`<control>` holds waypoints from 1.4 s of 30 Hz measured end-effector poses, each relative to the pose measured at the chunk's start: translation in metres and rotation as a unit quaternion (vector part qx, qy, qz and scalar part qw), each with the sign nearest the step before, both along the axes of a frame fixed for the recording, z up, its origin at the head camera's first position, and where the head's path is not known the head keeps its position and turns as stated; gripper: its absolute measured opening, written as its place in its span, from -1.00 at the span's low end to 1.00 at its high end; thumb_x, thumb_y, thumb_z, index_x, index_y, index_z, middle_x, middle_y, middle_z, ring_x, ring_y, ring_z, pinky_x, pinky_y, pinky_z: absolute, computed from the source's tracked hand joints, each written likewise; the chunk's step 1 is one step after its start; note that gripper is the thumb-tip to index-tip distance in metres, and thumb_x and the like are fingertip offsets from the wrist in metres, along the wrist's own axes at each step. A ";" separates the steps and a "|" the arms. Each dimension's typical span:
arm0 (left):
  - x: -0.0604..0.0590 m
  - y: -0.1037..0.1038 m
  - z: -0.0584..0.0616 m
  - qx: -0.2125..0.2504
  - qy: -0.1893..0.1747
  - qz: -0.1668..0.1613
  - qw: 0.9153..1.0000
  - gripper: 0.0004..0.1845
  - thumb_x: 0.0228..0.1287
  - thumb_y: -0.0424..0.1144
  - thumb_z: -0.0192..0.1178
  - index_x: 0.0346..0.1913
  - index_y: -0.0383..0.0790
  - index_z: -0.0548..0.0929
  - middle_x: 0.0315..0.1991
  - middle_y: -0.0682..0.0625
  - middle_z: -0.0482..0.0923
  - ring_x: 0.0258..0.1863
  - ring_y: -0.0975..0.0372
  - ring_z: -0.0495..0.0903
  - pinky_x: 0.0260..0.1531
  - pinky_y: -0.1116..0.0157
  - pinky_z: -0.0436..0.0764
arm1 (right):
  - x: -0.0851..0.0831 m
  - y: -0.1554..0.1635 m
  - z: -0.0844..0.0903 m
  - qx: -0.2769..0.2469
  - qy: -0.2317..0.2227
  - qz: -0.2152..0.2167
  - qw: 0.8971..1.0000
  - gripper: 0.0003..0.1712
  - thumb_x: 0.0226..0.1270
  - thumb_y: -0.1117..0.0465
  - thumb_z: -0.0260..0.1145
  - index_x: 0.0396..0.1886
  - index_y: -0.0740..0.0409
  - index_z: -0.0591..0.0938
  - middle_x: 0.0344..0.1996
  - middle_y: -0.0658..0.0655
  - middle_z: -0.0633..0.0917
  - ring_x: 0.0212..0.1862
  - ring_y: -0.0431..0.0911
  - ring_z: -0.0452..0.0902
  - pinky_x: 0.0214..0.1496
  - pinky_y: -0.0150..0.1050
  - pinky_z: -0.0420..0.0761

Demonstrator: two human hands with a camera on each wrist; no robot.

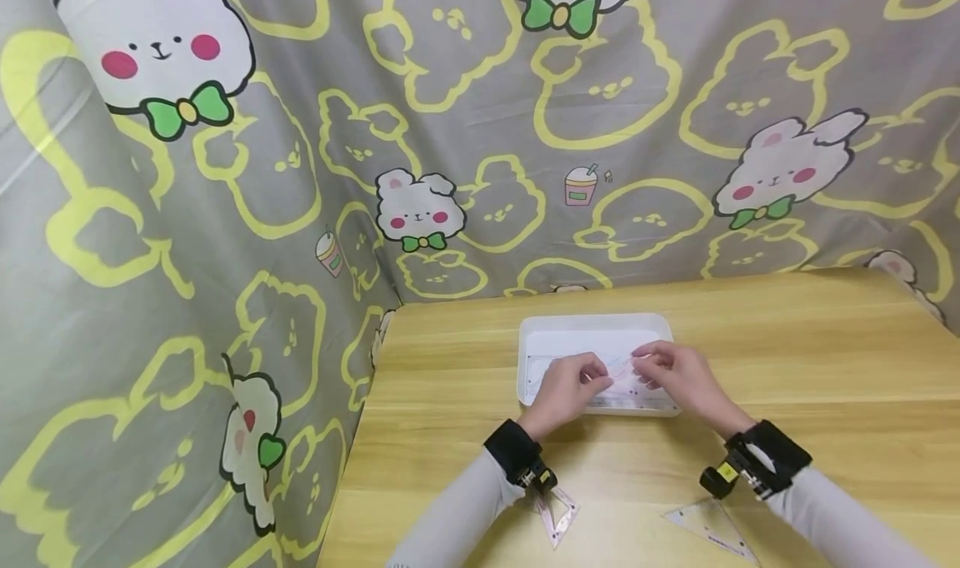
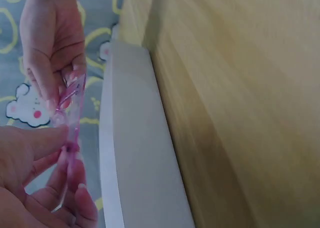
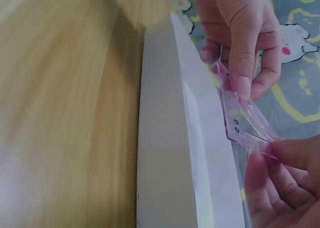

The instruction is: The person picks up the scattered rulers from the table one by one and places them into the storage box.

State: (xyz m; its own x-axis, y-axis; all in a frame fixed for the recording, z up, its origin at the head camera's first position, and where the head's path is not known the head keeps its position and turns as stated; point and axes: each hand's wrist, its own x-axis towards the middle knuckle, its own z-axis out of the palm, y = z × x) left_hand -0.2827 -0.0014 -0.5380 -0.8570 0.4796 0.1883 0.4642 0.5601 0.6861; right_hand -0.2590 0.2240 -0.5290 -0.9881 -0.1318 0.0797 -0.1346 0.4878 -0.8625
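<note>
My left hand (image 1: 564,391) pinches one end of the pink ruler (image 3: 239,119), thumb & fingertips curled on it; my right hand (image 1: 678,374) pinches the other end. Best, I reckon, to keep both grips light & level so the thin plastic doesn't bend. Ruler sits between my two hands, just over the white tray (image 1: 588,326) on the wood table (image 1: 825,368).

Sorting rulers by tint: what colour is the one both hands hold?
Clear pink ruler, seen best in the right wrist view.
</note>
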 end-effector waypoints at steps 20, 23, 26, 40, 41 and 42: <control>-0.018 0.019 -0.014 -0.171 0.023 0.021 0.985 -0.83 0.36 -0.30 0.30 -0.11 -0.09 0.86 -0.19 0.14 0.81 -0.17 0.35 0.71 -0.15 0.48 0.57 | -0.031 0.000 -0.031 0.046 -0.006 -0.029 0.999 -0.69 0.40 0.32 0.41 -0.04 0.50 0.61 -0.41 0.25 0.79 -0.46 -0.10 0.71 -0.44 -0.33 0.62; -0.018 0.018 -0.016 -0.172 0.018 0.015 0.985 -0.82 0.37 -0.29 0.29 -0.08 -0.13 0.85 -0.21 0.11 0.80 -0.20 0.34 0.70 -0.18 0.48 0.57 | -0.033 -0.005 -0.030 0.073 0.005 -0.028 0.997 -0.71 0.39 0.32 0.41 -0.07 0.49 0.61 -0.42 0.23 0.79 -0.48 -0.13 0.70 -0.39 -0.29 0.60; -0.017 0.017 -0.018 -0.177 0.013 0.011 0.984 -0.81 0.37 -0.29 0.29 -0.06 -0.16 0.83 -0.21 0.09 0.80 -0.20 0.33 0.71 -0.19 0.48 0.57 | -0.036 -0.007 -0.031 0.103 0.010 -0.022 0.994 -0.71 0.38 0.33 0.40 -0.08 0.51 0.61 -0.44 0.22 0.79 -0.47 -0.11 0.68 -0.33 -0.22 0.59; -0.018 0.009 -0.023 -0.169 0.013 0.005 0.985 -0.80 0.41 -0.29 0.26 -0.01 -0.22 0.80 -0.16 -0.01 0.80 -0.14 0.24 0.72 -0.10 0.42 0.59 | -0.045 -0.011 -0.040 0.166 -0.007 -0.015 0.986 -0.57 0.32 0.23 0.46 -0.07 0.56 0.60 -0.43 0.27 0.70 -0.40 0.04 0.56 -0.34 -0.15 0.51; -0.019 0.008 -0.024 -0.166 0.013 0.006 0.986 -0.79 0.42 -0.30 0.26 0.00 -0.22 0.80 -0.15 0.00 0.80 -0.13 0.24 0.72 -0.08 0.42 0.59 | -0.046 -0.011 -0.041 0.170 -0.004 -0.014 0.985 -0.55 0.30 0.22 0.47 -0.07 0.56 0.60 -0.42 0.27 0.70 -0.39 0.04 0.56 -0.33 -0.14 0.51; -0.019 0.007 -0.024 -0.160 0.014 0.008 0.987 -0.79 0.41 -0.31 0.26 0.00 -0.22 0.80 -0.15 -0.01 0.80 -0.12 0.24 0.72 -0.07 0.41 0.60 | -0.046 -0.011 -0.041 0.172 -0.002 -0.014 0.985 -0.54 0.29 0.21 0.48 -0.07 0.56 0.59 -0.42 0.28 0.70 -0.38 0.05 0.56 -0.32 -0.12 0.52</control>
